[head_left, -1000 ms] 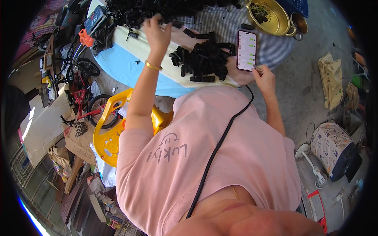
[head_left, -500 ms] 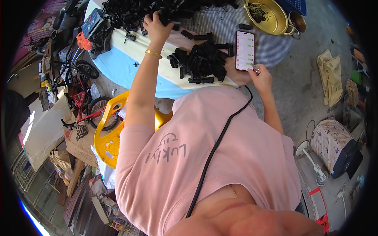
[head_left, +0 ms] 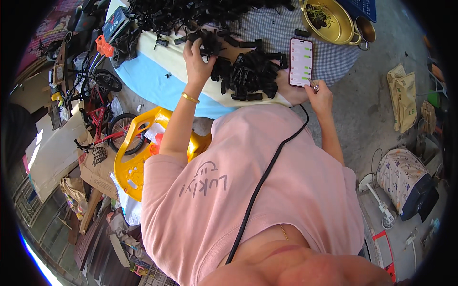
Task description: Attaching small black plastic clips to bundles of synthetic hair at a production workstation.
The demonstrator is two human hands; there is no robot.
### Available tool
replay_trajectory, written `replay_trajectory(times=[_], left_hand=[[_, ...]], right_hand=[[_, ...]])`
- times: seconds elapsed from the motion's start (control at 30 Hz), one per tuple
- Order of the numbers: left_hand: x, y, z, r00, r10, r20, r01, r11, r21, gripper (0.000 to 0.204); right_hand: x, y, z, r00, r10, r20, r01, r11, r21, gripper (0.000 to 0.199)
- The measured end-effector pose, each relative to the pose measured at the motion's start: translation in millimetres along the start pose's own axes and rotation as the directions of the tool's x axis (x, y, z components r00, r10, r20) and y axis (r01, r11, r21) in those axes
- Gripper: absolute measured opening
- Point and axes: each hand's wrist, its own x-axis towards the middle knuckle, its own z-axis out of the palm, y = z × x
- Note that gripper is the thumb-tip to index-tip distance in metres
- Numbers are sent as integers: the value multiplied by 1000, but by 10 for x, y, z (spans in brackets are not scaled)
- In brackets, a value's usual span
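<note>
On the table [head_left: 157, 81], left hand [head_left: 198, 59] grips black parts [head_left: 210, 42]; right hand [head_left: 320, 95] pinches cable plug [head_left: 312, 85]

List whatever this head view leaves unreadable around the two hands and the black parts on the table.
- Left hand: its fingertips sink among the black parts; whether it grips one is unclear.
- Black parts: too small and tangled to tell their kind; the far heap is cut by the top edge.
- Right hand: it meets the phone at its lower corner; the grip is hidden.
- Table: its near edge vanishes behind the pink shirt.
</note>
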Motion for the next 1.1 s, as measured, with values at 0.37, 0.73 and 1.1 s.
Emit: replay_trajectory(times=[0.37,0.73,1.1], left_hand=[[-114,210,-214,992,-102,68,111,981,-157,70],[-268,-188,34,925,-379,36,373,884,-281,35],[-40,-178,183,829,-538,150,531,843,86,33]], right_hand=[[17,61,71,998,-12,-58,13,1000,12,27],[9,4,105,998,-34,-56,34,999,5,27],[-9,-25,81,997,-65,-46,66,998,14,25]])
